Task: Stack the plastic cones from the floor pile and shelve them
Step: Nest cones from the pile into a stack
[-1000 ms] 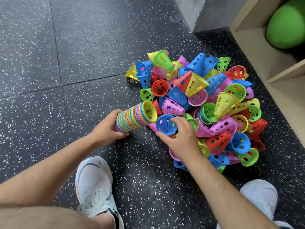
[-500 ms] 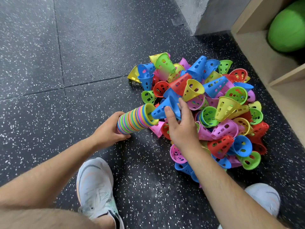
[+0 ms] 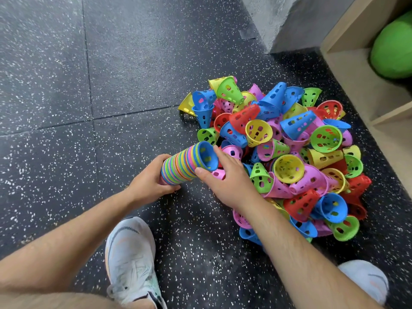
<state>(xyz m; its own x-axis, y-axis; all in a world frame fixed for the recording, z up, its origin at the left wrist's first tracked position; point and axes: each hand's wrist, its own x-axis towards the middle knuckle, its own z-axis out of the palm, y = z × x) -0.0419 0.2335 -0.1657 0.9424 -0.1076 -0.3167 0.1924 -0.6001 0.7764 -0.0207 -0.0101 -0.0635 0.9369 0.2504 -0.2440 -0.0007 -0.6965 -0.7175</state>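
Down on the speckled black rubber floor (image 3: 138,70) we've got our big pile of plastic cones (image 3: 287,157), a jumble of blue, pink, yellow, green and red ones with holes punched in them, lying every which way. Our left hand (image 3: 149,184) has its fingers wrapped around the narrow end of the nested stack (image 3: 185,166), which is held tilted with its wide mouth pointing up toward the pile. A blue cone (image 3: 207,156) sits as the outermost one on the stack. Our right hand (image 3: 231,186) is at that mouth end, fingers pinching the stack's rim: thumb against the near edge, index finger lying along the far side of the blue rim, the rest of the fingers curled loosely over the pile. Both our forearms reach in from the bottom of the view. Our white sneaker (image 3: 131,259) is planted just below the stack, the other shoe (image 3: 365,279) peeking in at bottom right. Over on the right edge is the wooden shelf (image 3: 356,85), right beside the pile, with a green ball (image 3: 394,47) sitting in one compartment. A grey wall corner (image 3: 281,21) stands behind the pile.
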